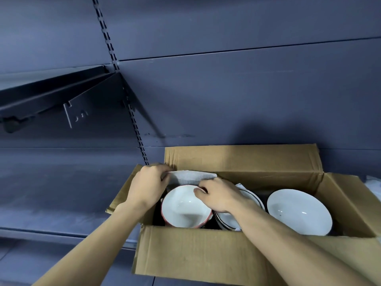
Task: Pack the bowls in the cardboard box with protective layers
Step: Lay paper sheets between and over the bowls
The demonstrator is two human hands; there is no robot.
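The left hand (149, 182) is curled over the far left corner of the cardboard box (206, 254). Its thumb and fingers pinch the left edge of a white foam sheet (191, 176) that stands against the back wall. Just below the sheet, in the box's left end, sits the red-rimmed bowl (185, 207), open side up and tilted toward the camera. The right hand (218, 195) reaches in above that bowl's far rim, fingertips clenched on what looks like the sheet's lower edge. Under its wrist is a nested stack of black-rimmed bowls (252, 198). At the right end a plain white bowl (299, 211) leans on its side. The box rests on a dark shelf (61, 193).

The sheet looks light, soft and floppy, so 2 pinch points at opposite edges should keep it spread. The 3 groups of bowls look like glazed ceramic, so they are likely heavy, slippery and easily chipped. Each is best taken by the rim with a thumb inside, with foam kept between neighbours.
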